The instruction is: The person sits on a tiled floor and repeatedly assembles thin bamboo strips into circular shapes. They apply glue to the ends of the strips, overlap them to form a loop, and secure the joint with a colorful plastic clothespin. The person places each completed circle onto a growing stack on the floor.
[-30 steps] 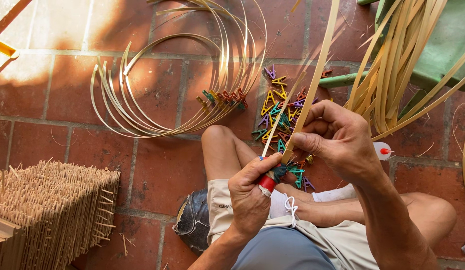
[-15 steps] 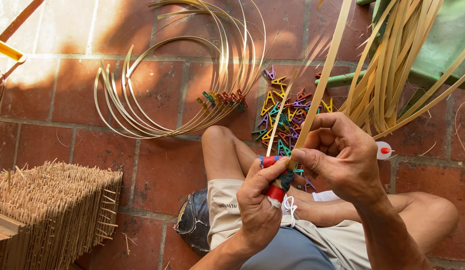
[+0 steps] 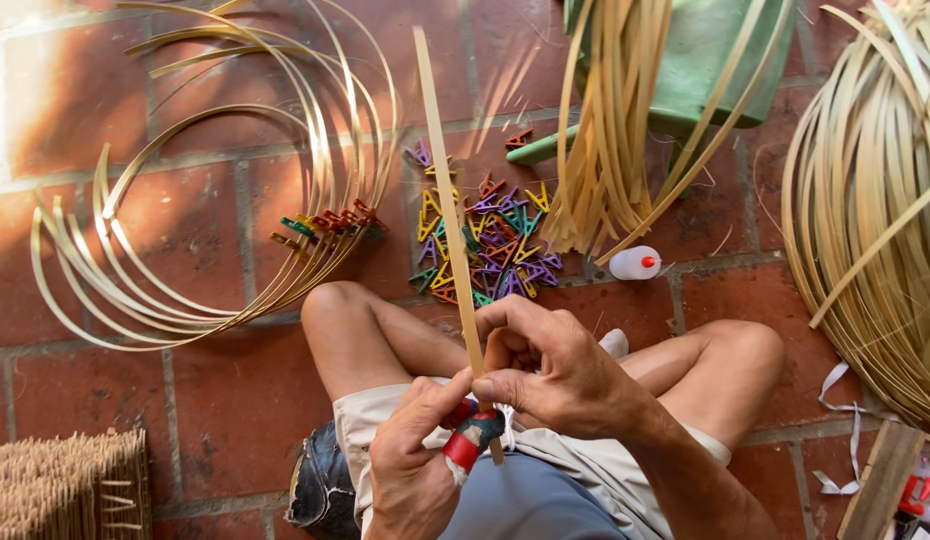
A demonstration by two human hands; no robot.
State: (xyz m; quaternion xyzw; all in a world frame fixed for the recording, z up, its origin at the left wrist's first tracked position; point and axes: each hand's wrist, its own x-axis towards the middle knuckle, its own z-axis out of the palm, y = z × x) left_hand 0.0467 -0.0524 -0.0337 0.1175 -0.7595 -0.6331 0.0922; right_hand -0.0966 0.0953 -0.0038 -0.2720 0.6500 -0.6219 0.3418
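The right hand [image 3: 560, 375] pinches a long bamboo strip [image 3: 447, 230] over the lap; the left hand [image 3: 415, 460] clenches a red-taped knife [image 3: 470, 440] against it. The strip now stands more upright than before. Beyond lie coloured clips [image 3: 485, 240] and a small white bottle [image 3: 633, 263] with a red cap.

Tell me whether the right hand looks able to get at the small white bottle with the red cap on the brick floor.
Probably yes, but not as it stands: the right hand is pinching the long pale bamboo strip. The small white bottle with the red cap lies in the open just beyond the knee, with nothing covering it.
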